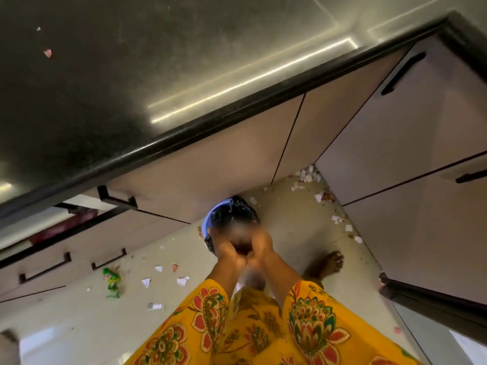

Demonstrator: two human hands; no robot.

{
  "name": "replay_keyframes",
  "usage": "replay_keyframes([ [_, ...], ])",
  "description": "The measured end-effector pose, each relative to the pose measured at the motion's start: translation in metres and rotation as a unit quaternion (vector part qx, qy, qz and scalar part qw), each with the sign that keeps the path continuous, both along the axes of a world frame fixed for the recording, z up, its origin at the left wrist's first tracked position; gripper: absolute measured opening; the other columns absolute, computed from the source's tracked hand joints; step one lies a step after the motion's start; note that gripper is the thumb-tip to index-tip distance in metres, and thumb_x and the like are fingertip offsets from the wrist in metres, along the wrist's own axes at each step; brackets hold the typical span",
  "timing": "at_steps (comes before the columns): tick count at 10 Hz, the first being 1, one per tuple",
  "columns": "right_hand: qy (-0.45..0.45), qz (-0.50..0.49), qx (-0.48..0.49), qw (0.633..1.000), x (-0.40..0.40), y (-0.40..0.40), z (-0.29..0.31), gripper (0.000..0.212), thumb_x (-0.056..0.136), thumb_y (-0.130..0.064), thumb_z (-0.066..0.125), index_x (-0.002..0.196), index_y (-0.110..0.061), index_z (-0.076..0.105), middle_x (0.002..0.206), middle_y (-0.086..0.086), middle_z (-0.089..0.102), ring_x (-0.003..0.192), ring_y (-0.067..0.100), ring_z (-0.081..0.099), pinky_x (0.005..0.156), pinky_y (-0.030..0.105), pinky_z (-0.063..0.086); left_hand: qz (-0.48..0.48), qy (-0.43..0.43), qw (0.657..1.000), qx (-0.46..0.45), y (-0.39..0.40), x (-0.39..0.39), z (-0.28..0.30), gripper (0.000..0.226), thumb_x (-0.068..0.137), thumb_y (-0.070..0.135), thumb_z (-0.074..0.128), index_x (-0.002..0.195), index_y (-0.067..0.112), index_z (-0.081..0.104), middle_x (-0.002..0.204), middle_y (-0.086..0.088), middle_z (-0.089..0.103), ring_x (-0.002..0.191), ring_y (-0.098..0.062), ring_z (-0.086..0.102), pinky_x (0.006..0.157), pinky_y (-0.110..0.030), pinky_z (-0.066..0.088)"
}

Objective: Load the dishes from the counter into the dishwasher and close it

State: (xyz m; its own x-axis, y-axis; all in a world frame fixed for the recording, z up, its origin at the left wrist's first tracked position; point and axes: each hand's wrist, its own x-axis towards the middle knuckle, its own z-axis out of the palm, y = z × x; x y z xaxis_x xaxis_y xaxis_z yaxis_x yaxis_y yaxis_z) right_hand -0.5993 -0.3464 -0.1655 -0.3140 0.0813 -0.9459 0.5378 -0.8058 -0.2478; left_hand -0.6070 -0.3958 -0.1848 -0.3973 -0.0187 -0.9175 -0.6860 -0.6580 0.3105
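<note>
No dish shows in the head view. My left hand and my right hand are held together, wrists touching, right above a blue bin lined with a black bag. A dark brown mass sits between the palms. A blur covers my fingers, so how they lie is hidden. The black counter fills the upper left and bears only a few crumbs. No dishwasher is plainly in view.
Beige cabinet fronts with black handles run under the counter and along the right. Paper scraps and a green wrapper litter the floor. My bare foot stands right of the bin. A dark panel edge juts out at lower right.
</note>
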Motion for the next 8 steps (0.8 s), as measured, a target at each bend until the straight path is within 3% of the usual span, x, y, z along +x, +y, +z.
replay_keyframes([
  [2, -0.003, 0.085, 0.003, 0.996, -0.009, -0.012, -0.006, 0.059, 0.093, -0.054, 0.042, 0.136, -0.014, 0.046, 0.134, 0.013, 0.054, 0.12, 0.032, 0.052, 0.095, 0.04, 0.044, -0.025, 0.008, 0.998, -0.058, -0.021, -0.008, -0.01, 0.065, 0.094, 0.063, 0.025, 0.141, 0.022, 0.041, 0.13, -0.002, 0.051, 0.127, -0.034, 0.046, 0.099, -0.041, 0.037],
  [4, -0.009, 0.078, 0.011, 0.997, -0.003, 0.004, 0.029, 0.053, 0.1, -0.042, 0.033, 0.142, -0.01, 0.037, 0.145, 0.01, 0.041, 0.135, 0.029, 0.035, 0.092, 0.036, 0.031, -0.054, 0.016, 0.996, -0.073, -0.025, -0.006, -0.008, 0.07, 0.091, 0.068, 0.024, 0.139, 0.021, 0.046, 0.146, -0.01, 0.042, 0.13, -0.034, 0.042, 0.108, -0.047, 0.033],
  [5, 0.005, 0.074, 0.021, 0.997, 0.0, 0.018, 0.049, 0.048, 0.102, -0.036, 0.032, 0.136, -0.004, 0.043, 0.14, 0.012, 0.045, 0.134, 0.026, 0.035, 0.087, 0.03, 0.028, -0.071, 0.017, 0.994, -0.077, -0.014, -0.004, 0.003, 0.067, 0.095, 0.063, 0.022, 0.14, 0.018, 0.044, 0.145, -0.01, 0.04, 0.131, -0.034, 0.039, 0.1, -0.042, 0.034],
  [6, 0.015, 0.072, 0.046, 0.996, 0.001, 0.031, 0.067, 0.042, 0.102, -0.036, 0.03, 0.116, -0.006, 0.056, 0.123, 0.013, 0.054, 0.11, 0.023, 0.052, 0.081, 0.024, 0.032, -0.09, 0.023, 0.993, -0.068, 0.003, -0.005, 0.017, 0.066, 0.094, 0.064, 0.025, 0.137, 0.019, 0.048, 0.142, -0.013, 0.044, 0.127, -0.035, 0.043, 0.1, -0.047, 0.037],
  [7, 0.027, 0.054, 0.049, 0.997, 0.0, 0.049, 0.081, 0.044, 0.102, -0.037, 0.029, 0.117, -0.006, 0.056, 0.119, 0.012, 0.059, 0.088, 0.018, 0.055, 0.072, 0.023, 0.038, -0.116, 0.023, 0.99, -0.077, 0.024, -0.012, 0.03, 0.065, 0.094, 0.063, 0.027, 0.136, 0.02, 0.049, 0.147, -0.009, 0.037, 0.133, -0.033, 0.037, 0.108, -0.046, 0.033],
  [8, 0.031, 0.052, 0.066, 0.996, 0.003, 0.07, 0.106, 0.05, 0.102, -0.037, 0.028, 0.138, -0.004, 0.041, 0.139, 0.013, 0.047, 0.127, 0.025, 0.043, 0.086, 0.026, 0.031, -0.172, 0.055, 0.979, -0.091, 0.047, -0.017, 0.039, 0.067, 0.093, 0.064, 0.026, 0.139, 0.018, 0.046, 0.153, -0.006, 0.029, 0.141, -0.028, 0.026, 0.116, -0.041, 0.022],
])
